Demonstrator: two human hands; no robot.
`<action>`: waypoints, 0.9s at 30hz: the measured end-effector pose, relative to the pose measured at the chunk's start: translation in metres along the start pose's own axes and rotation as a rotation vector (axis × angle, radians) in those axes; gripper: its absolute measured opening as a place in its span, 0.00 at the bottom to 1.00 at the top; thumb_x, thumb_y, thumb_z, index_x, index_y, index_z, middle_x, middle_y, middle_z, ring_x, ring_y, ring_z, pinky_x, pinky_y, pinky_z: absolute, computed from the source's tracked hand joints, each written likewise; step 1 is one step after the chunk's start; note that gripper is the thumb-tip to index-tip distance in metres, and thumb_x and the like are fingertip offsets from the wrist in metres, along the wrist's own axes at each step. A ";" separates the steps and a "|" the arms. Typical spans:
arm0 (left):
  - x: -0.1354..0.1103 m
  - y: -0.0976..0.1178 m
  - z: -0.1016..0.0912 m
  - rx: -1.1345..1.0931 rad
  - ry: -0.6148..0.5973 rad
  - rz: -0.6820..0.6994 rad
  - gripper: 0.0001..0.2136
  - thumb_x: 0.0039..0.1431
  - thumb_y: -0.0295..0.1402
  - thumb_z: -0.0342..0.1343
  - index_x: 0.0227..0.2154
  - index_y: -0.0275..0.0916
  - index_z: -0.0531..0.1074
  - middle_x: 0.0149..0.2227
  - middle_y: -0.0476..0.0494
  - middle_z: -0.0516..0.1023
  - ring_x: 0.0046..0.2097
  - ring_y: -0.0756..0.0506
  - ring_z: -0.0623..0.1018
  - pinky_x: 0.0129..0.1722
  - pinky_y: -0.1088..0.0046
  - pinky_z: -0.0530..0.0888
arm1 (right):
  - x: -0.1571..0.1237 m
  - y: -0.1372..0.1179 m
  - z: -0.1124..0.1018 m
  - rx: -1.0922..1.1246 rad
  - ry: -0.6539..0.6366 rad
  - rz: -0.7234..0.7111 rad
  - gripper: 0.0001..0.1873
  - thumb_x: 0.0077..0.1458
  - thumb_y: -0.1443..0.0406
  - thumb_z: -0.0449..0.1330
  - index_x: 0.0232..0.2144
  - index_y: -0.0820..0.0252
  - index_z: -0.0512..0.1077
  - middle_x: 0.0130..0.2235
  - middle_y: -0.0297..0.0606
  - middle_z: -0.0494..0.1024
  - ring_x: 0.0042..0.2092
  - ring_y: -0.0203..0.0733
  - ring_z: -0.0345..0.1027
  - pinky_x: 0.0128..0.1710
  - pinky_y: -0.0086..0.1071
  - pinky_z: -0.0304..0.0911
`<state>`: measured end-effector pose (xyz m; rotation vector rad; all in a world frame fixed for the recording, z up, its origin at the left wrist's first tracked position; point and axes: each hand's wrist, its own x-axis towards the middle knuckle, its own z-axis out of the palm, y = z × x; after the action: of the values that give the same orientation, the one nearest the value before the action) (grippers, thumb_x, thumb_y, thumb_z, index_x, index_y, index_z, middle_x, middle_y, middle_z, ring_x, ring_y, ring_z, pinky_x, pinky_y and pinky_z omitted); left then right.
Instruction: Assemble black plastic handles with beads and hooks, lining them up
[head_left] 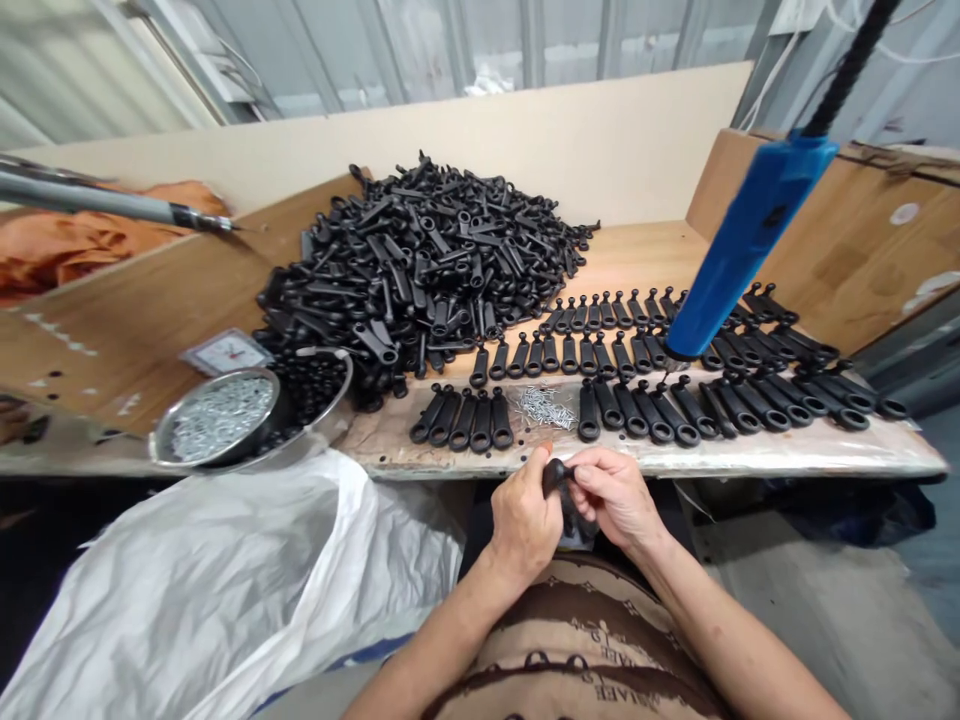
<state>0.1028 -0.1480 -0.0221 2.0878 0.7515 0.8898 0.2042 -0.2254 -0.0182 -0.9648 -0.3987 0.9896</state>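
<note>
My left hand (526, 522) and my right hand (616, 495) meet just below the workbench's front edge (675, 462), both closed around one black plastic part (559, 478). Its rounded end shows between my fingers; the rest is hidden in my palms. On the bench right above my hands lies a small heap of silver pins (546, 405). Rows of the same black parts (660, 400) are laid side by side to either side of the pins. A large loose pile of black parts (431, 265) rises behind them.
A metal bowl of silver pins (219, 417) stands at the bench's left front, beside a bowl of small black pieces (319, 390). A blue hanging tool (750, 235) dangles over the right rows. A white sack (225, 580) spreads at lower left. Cardboard walls enclose the bench.
</note>
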 end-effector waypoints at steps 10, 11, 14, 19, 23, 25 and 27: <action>0.011 -0.005 -0.019 0.215 -0.127 0.019 0.12 0.57 0.29 0.41 0.43 0.37 0.64 0.29 0.42 0.76 0.33 0.43 0.77 0.34 0.69 0.71 | 0.009 0.003 0.029 -0.334 0.103 -0.056 0.12 0.45 0.58 0.62 0.22 0.63 0.70 0.16 0.29 0.64 0.17 0.28 0.53 0.14 0.21 0.49; 0.014 -0.005 -0.024 0.192 -0.141 -0.004 0.12 0.57 0.29 0.42 0.43 0.38 0.64 0.30 0.44 0.76 0.34 0.44 0.77 0.35 0.69 0.71 | 0.013 0.000 0.035 -0.346 0.072 -0.031 0.13 0.45 0.58 0.62 0.21 0.63 0.70 0.16 0.28 0.64 0.17 0.27 0.53 0.14 0.21 0.48; 0.022 -0.007 -0.042 0.112 -0.138 -0.032 0.14 0.57 0.29 0.44 0.47 0.39 0.60 0.35 0.44 0.76 0.36 0.46 0.77 0.37 0.70 0.71 | 0.030 -0.010 0.058 -0.431 -0.018 -0.031 0.14 0.46 0.57 0.61 0.20 0.63 0.69 0.16 0.29 0.63 0.18 0.28 0.53 0.15 0.21 0.48; 0.031 -0.031 -0.075 0.117 0.244 0.097 0.16 0.56 0.31 0.48 0.48 0.38 0.62 0.43 0.41 0.73 0.43 0.46 0.74 0.44 0.71 0.69 | 0.062 -0.017 0.109 -0.523 -0.139 -0.181 0.15 0.48 0.58 0.59 0.19 0.64 0.68 0.16 0.28 0.62 0.17 0.28 0.53 0.16 0.22 0.50; 0.053 -0.065 -0.109 0.126 0.385 -0.002 0.14 0.57 0.34 0.47 0.46 0.39 0.65 0.38 0.43 0.75 0.38 0.47 0.75 0.41 0.71 0.69 | 0.089 -0.023 0.123 -0.755 -0.305 -0.318 0.15 0.50 0.56 0.57 0.32 0.63 0.73 0.21 0.31 0.69 0.22 0.31 0.60 0.22 0.24 0.56; 0.072 -0.082 -0.126 0.161 0.426 -0.170 0.17 0.57 0.36 0.47 0.48 0.39 0.63 0.35 0.45 0.76 0.35 0.47 0.75 0.38 0.71 0.69 | 0.100 -0.032 0.109 -1.003 -0.251 -0.505 0.15 0.51 0.57 0.57 0.37 0.60 0.73 0.28 0.34 0.73 0.29 0.35 0.65 0.30 0.26 0.59; 0.092 -0.098 -0.139 0.304 0.394 -0.318 0.17 0.56 0.37 0.47 0.47 0.40 0.65 0.33 0.45 0.76 0.35 0.45 0.75 0.38 0.70 0.69 | 0.106 -0.042 0.085 -1.336 -0.176 -0.629 0.12 0.53 0.59 0.56 0.35 0.59 0.74 0.32 0.36 0.75 0.35 0.39 0.66 0.36 0.28 0.57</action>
<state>0.0270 0.0286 0.0002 1.9826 1.4614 1.0692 0.2237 -0.1017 0.0493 -1.7552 -1.5099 0.1079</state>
